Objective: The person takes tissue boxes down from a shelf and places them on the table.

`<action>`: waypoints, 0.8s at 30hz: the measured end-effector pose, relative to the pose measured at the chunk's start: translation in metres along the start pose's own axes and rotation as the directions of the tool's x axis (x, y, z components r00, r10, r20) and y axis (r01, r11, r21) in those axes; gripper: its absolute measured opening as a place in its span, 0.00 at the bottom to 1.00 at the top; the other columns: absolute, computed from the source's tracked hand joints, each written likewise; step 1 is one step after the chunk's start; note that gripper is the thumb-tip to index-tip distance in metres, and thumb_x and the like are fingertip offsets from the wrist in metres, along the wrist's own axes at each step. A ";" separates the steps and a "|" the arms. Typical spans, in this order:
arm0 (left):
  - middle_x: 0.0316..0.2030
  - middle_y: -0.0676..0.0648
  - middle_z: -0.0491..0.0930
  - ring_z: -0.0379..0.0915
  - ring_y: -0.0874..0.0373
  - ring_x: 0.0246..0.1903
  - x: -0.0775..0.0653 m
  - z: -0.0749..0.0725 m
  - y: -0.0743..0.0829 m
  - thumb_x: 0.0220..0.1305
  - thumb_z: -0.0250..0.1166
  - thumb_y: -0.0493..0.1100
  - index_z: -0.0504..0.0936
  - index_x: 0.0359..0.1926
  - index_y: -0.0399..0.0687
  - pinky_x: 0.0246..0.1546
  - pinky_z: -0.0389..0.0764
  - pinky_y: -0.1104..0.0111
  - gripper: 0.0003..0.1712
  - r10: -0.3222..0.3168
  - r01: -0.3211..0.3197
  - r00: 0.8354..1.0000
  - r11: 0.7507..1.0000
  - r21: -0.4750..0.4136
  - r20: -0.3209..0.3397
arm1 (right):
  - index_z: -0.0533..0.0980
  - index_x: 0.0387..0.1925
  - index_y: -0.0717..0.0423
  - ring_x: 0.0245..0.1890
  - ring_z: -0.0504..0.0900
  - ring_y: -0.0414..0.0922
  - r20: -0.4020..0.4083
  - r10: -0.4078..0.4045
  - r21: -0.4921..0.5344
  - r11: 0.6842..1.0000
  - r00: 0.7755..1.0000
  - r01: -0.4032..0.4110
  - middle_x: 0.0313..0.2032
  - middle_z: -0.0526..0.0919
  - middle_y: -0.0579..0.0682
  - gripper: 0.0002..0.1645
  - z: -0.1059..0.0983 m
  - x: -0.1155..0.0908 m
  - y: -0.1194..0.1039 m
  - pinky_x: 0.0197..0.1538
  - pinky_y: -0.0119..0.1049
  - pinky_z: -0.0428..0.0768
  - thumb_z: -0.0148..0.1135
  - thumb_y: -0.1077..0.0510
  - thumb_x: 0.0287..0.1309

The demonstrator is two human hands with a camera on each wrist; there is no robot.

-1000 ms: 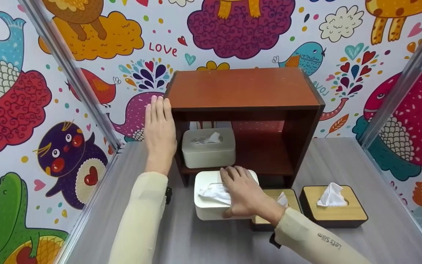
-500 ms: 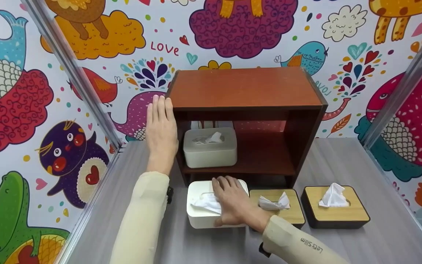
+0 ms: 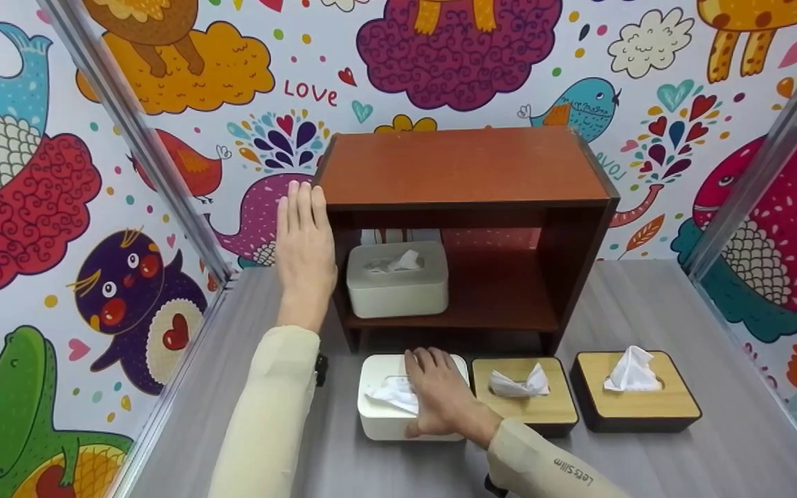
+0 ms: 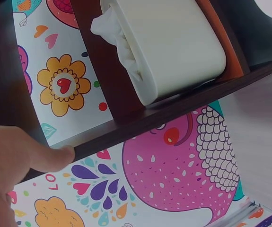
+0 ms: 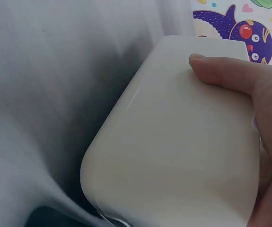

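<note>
My right hand (image 3: 440, 394) spans the top of a white tissue box (image 3: 374, 373) in front of the shelf. Its thumb (image 5: 221, 73) presses the near side of that box, as the right wrist view shows, and the fingers reach over the lid toward the far edge. A white tissue sticks out of the lid's slot. With straight fingers, my left hand (image 3: 306, 256) lies along the left side of the brown wooden shelf (image 3: 461, 166). The left thumb (image 4: 55, 158) rests at the shelf's front edge. A second off-white tissue box (image 3: 398, 294) stands inside the shelf at the left.
Close to the right of the white box is a wood-topped tissue box (image 3: 537, 408) with dark sides. Another wood-topped tissue box (image 3: 647, 408) stands farther right. A grey table (image 3: 620, 297) carries everything, with patterned walls (image 3: 232, 69) behind and metal posts (image 3: 142, 145) at the corners.
My right hand has brought the white tissue box down and toward me, left of the middle wood-topped box, which now shows more fully. The left hand stays against the shelf.
</note>
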State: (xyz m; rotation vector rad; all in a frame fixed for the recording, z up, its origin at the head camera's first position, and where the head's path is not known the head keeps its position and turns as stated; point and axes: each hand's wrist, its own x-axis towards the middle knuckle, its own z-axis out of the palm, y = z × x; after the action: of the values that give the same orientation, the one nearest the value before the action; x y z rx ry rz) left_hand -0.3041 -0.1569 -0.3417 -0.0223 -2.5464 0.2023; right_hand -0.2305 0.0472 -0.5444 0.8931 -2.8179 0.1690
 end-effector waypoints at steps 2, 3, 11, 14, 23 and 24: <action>0.73 0.35 0.52 0.41 0.43 0.76 0.000 0.000 0.000 0.47 0.74 0.37 0.46 0.73 0.38 0.78 0.44 0.58 0.58 0.001 -0.001 1.000 1.000 -0.001 -0.001 | 0.61 0.68 0.62 0.62 0.70 0.60 0.010 0.007 0.005 1.000 1.000 -0.007 0.61 0.71 0.61 0.76 0.003 0.000 0.000 0.67 0.53 0.70 0.77 0.27 0.17; 0.73 0.35 0.52 0.41 0.43 0.76 0.000 0.000 0.000 0.47 0.74 0.37 0.46 0.73 0.38 0.78 0.44 0.58 0.58 0.002 -0.002 1.000 1.000 -0.002 0.000 | 0.61 0.68 0.62 0.62 0.70 0.60 0.014 0.009 0.005 1.000 1.000 -0.009 0.61 0.71 0.61 0.76 0.005 0.000 0.000 0.67 0.53 0.70 0.77 0.26 0.18; 0.73 0.35 0.51 0.41 0.44 0.77 0.000 -0.001 0.000 0.49 0.73 0.36 0.47 0.73 0.39 0.78 0.44 0.57 0.56 -0.003 0.003 1.000 1.000 -0.026 -0.003 | 0.60 0.69 0.62 0.63 0.69 0.59 0.035 -0.002 0.005 1.000 0.999 0.001 0.62 0.70 0.61 0.74 0.010 -0.001 0.002 0.68 0.52 0.68 0.74 0.25 0.23; 0.73 0.35 0.52 0.41 0.43 0.76 0.000 -0.001 0.000 0.49 0.72 0.34 0.48 0.72 0.38 0.78 0.45 0.57 0.55 0.000 -0.001 1.000 0.999 -0.052 -0.014 | 0.59 0.69 0.62 0.64 0.69 0.58 0.056 -0.009 -0.005 1.000 0.998 0.010 0.63 0.70 0.61 0.74 0.011 -0.001 0.002 0.69 0.51 0.67 0.73 0.24 0.24; 0.73 0.36 0.52 0.41 0.43 0.76 0.000 -0.001 -0.001 0.47 0.74 0.36 0.47 0.73 0.39 0.78 0.45 0.57 0.58 -0.007 0.007 1.000 1.000 -0.026 0.000 | 0.58 0.70 0.62 0.66 0.68 0.57 0.072 -0.066 -0.024 0.997 0.995 0.068 0.64 0.70 0.59 0.75 0.009 -0.002 0.009 0.70 0.50 0.67 0.71 0.21 0.26; 0.73 0.36 0.52 0.41 0.43 0.76 0.000 -0.001 -0.001 0.47 0.74 0.36 0.47 0.73 0.39 0.78 0.45 0.57 0.58 -0.006 0.006 1.000 1.000 -0.026 0.002 | 0.58 0.70 0.62 0.66 0.68 0.56 0.074 -0.068 -0.025 0.997 0.995 0.070 0.64 0.70 0.59 0.75 0.009 -0.002 0.009 0.70 0.50 0.67 0.71 0.21 0.27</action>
State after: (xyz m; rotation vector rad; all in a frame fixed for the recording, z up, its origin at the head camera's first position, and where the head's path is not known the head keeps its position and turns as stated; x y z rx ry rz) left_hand -0.3039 -0.1574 -0.3406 -0.0245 -2.5511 0.1672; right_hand -0.2350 0.0541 -0.5540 1.0087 -2.8436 0.0888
